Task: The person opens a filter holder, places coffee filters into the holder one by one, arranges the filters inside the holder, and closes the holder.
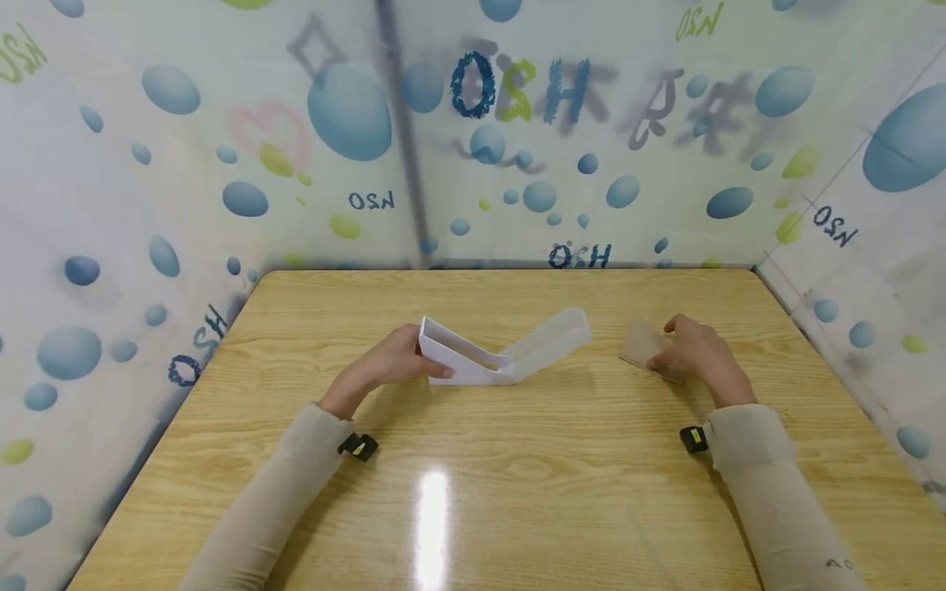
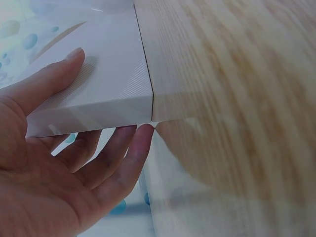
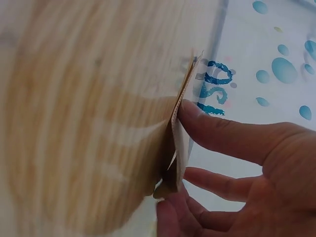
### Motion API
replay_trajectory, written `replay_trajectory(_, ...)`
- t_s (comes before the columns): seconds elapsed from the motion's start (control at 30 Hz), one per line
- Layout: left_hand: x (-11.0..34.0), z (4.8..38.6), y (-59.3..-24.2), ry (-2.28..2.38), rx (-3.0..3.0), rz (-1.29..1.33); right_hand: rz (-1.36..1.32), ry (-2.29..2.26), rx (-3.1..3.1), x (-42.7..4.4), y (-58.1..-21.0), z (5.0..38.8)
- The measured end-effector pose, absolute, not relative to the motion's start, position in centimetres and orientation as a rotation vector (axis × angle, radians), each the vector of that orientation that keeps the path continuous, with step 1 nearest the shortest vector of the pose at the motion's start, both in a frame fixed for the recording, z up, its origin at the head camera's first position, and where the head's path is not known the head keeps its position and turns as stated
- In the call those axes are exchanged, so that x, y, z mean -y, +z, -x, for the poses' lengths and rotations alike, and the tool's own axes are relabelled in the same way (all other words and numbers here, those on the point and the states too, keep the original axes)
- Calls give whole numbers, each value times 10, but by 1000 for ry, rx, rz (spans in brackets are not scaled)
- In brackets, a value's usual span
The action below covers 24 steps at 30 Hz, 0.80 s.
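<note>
A white box (image 1: 467, 359) stands on the table with its frosted translucent lid (image 1: 553, 341) tipped out to the right. My left hand (image 1: 402, 355) grips the box's left end, thumb on the near side. Up close in the left wrist view, the thumb lies on the ribbed white face of the box (image 2: 108, 79) and the fingers curl round its end. To the right, my right hand (image 1: 696, 355) holds a thin, flat tan piece like folded card (image 1: 640, 345). Seen from the right wrist, the card (image 3: 180, 143) shows several thin layers at its edge, the thumb against one face.
The wood-grain table (image 1: 532, 476) has a bright light reflection near its front. A wall sheet (image 1: 473, 180) patterned with blue and green drops rises behind the back edge and along both sides. Each sleeve cuff carries a small black device (image 1: 693, 439).
</note>
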<state>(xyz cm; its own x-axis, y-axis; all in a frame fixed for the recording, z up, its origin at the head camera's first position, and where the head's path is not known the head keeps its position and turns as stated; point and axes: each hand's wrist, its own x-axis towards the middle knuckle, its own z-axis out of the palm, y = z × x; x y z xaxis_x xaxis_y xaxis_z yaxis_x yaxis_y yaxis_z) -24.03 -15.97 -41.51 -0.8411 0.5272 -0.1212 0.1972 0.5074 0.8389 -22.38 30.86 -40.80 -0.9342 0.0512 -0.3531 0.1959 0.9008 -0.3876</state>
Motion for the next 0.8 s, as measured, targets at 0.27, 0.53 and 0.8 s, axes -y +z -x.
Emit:
replay_trajectory(0.27,160,241,-416,1257,-2395,-592,-174,-586,-2739,-307,-408,223)
replay_trajectory(0.53,159,241,-416,1256,-2393,-586,-117,-551,-2747,-305,-407,223)
replay_trajectory(0.8,159,241,-415,1264,-2391,-589,-72,-518,-2758,-305,-409,224)
